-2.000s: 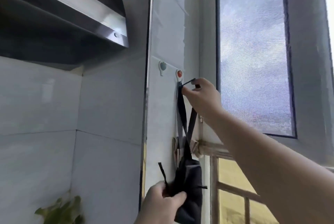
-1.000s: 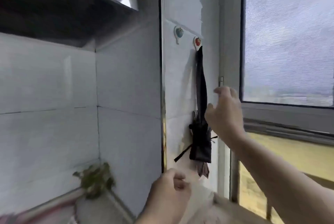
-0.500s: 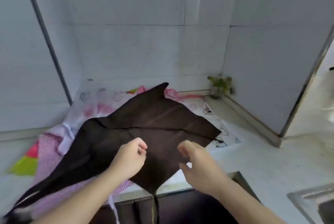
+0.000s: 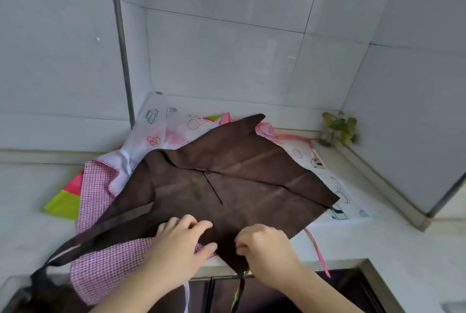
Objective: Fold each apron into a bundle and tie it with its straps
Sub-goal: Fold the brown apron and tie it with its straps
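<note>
A dark brown apron (image 4: 227,181) lies spread on top of a pile of aprons on the white counter (image 4: 378,244). Its strap (image 4: 75,242) trails off to the lower left and another strap (image 4: 239,292) hangs over the counter's front edge. My left hand (image 4: 179,244) rests on the apron's near edge, thumb under the cloth and fingers on top. My right hand (image 4: 264,247) pinches the same near edge just to the right. Under it lie a pink checked apron (image 4: 100,262) and a white printed apron (image 4: 171,126).
Grey tiled walls close the corner behind the pile. A small green plant (image 4: 338,128) stands at the back right. A vertical metal pipe (image 4: 121,42) runs up the wall at the left. Dark cabinet fronts (image 4: 290,295) are below the counter edge.
Two seconds ago my hands hung a tied black bundle on a wall hook by the window. The view has since turned to the counter, and both hands now grip the brown apron's near edge.
</note>
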### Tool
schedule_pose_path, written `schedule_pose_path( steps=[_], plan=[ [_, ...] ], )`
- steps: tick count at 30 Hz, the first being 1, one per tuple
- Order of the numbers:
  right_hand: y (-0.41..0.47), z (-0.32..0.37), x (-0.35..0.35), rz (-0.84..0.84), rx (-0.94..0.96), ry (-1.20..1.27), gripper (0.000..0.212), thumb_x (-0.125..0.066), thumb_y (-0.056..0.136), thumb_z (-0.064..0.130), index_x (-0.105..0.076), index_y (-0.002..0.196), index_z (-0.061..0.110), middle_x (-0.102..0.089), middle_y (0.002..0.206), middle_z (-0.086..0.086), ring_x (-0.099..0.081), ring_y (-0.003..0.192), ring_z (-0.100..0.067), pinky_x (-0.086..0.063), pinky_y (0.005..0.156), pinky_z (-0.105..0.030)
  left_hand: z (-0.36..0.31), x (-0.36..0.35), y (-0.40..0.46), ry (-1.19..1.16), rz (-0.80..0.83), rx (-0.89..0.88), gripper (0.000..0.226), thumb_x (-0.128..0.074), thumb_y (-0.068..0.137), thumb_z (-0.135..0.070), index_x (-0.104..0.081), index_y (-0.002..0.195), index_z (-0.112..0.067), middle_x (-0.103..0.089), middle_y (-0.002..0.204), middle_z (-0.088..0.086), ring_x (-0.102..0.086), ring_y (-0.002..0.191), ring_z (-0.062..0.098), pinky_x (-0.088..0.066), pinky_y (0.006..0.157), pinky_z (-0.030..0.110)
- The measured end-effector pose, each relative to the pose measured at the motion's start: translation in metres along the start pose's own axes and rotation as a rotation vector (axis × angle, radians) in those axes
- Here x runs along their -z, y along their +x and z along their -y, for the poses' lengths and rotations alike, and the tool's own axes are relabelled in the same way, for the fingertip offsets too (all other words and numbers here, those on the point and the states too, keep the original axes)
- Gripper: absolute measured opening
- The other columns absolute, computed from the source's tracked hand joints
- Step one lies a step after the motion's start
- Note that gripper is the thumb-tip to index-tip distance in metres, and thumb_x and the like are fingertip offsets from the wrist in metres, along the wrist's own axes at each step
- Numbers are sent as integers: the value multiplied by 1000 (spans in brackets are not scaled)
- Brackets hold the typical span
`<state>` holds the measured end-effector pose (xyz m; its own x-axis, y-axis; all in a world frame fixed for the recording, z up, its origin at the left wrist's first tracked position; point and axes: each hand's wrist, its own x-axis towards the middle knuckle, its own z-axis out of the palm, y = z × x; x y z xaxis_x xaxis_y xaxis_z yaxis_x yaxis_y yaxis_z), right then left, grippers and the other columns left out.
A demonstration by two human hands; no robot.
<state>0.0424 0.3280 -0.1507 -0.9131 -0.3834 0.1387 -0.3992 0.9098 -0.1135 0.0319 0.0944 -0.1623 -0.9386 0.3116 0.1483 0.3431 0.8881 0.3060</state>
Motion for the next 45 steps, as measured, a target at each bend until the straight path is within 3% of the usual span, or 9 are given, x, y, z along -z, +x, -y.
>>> schedule_pose_path(
  steps=[9,18,23,26,33,39,41,43,45],
  plan=[
    [13,14,-11,57,-54,-43,52,-67,75,50,-56,118,24,-54,117,5,-54,110,-22,-49,78,-38,-8,-11,37,-118,-93,-48,28,-63,101,-34,-47,78,-34,-51,84,-16,-48,83,5,-33,65,18],
    [29,-28,48,-232,-283,196,39,-39,67,13,-55,100,26,-61,93,1,-60,86,-29,-49,70,-43,-34,36,46,-430,-256,-79,29,-30,100,-57,-39,86,-33,-50,63,-11,-56,65,8,-37,51,25],
    [38,-36,138,-230,-78,345,30,-51,76,20,-52,104,31,-62,88,8,-57,81,-18,-51,72,-41,-33,76,61,-177,44,-83,65,-66,72,-84,-52,118,-41,-60,96,-19,-61,89,5,-49,73,29],
    [49,-50,180,11,2,-25,40,-66,79,57,-61,110,33,-63,103,13,-61,94,-14,-54,79,-38,-26,107,75,15,-11,-66,23,-66,93,-54,-70,104,-34,-60,92,-19,-63,93,13,-52,77,32],
    [78,-82,266,227,-323,-363,8,-58,97,22,-56,101,15,-62,100,-2,-64,98,-31,-55,81,-39,-14,187,117,-32,-174,97,27,-55,95,-8,-72,85,-26,-71,83,-3,-66,86,22,-52,72,32],
    [75,-69,337,-1028,-114,-113,26,-51,84,2,-59,105,14,-61,99,-8,-55,84,-36,-46,66,-41,-62,293,120,-155,-1075,-88,45,-53,90,2,-69,121,-25,-72,106,8,-64,95,38,-54,79,44],
    [69,-60,324,-678,-85,-242,24,-52,89,7,-59,109,17,-62,110,-6,-59,92,-37,-48,71,-40,-64,282,113,65,-883,-202,46,-55,90,1,-68,122,-28,-71,117,2,-67,102,37,-57,83,47],
    [67,-58,302,16,-152,-435,20,-50,95,12,-59,109,22,-63,115,-5,-64,101,-35,-53,79,-39,-57,259,111,303,-224,-93,47,-51,90,-1,-71,114,-36,-70,115,-2,-69,101,27,-59,83,43],
    [63,-63,298,88,-187,-462,28,-46,96,11,-61,113,27,-63,110,-3,-64,99,-33,-53,78,-39,-44,254,111,290,-63,36,44,-50,89,1,-73,93,-36,-69,99,-2,-67,87,19,-56,74,34]
  ],
)
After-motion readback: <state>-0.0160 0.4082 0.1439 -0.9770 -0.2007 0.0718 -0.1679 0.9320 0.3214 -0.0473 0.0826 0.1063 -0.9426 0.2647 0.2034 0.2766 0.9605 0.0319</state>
